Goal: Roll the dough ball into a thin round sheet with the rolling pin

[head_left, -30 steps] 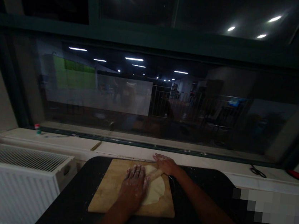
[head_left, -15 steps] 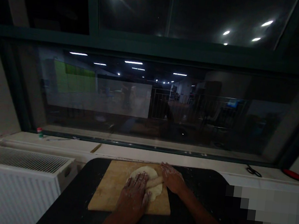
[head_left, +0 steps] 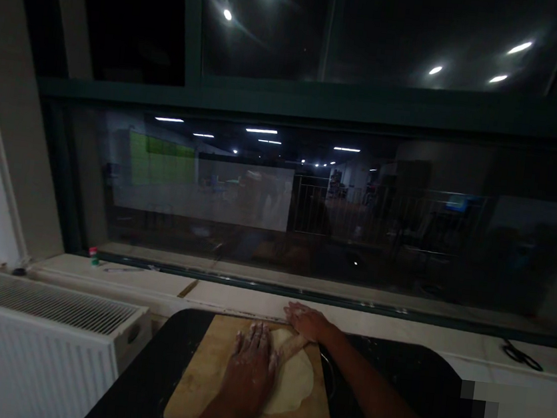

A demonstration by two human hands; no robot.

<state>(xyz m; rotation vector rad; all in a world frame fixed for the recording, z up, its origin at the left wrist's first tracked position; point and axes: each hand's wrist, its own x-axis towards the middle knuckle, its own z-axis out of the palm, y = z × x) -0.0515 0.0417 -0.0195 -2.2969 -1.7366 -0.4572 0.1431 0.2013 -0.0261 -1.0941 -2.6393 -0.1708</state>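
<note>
A pale, flattened round of dough [head_left: 294, 388] lies on a wooden board [head_left: 199, 371]. Across its far part runs a slim, light rolling pin [head_left: 293, 347], tilted up to the right. My left hand [head_left: 251, 367], dusted with flour, lies flat with fingers stretched forward. It is over the pin's left end and the dough's left side, hiding both. My right hand [head_left: 306, 322] rests over the pin's right end near the board's far right corner, with floury fingers extended. Neither hand wraps around the pin.
The board sits on a dark table [head_left: 170, 344] against a windowsill [head_left: 238, 298]. On the sill are a small red-capped bottle [head_left: 94, 256], a yellowish strip [head_left: 187, 288] and black-handled scissors [head_left: 522, 355]. A white radiator [head_left: 42, 336] stands at left.
The dough round shows more to the right and nearer me, turned on the board. Both hands and the pin have shifted toward the far edge. The view has tilted and moved slightly.
</note>
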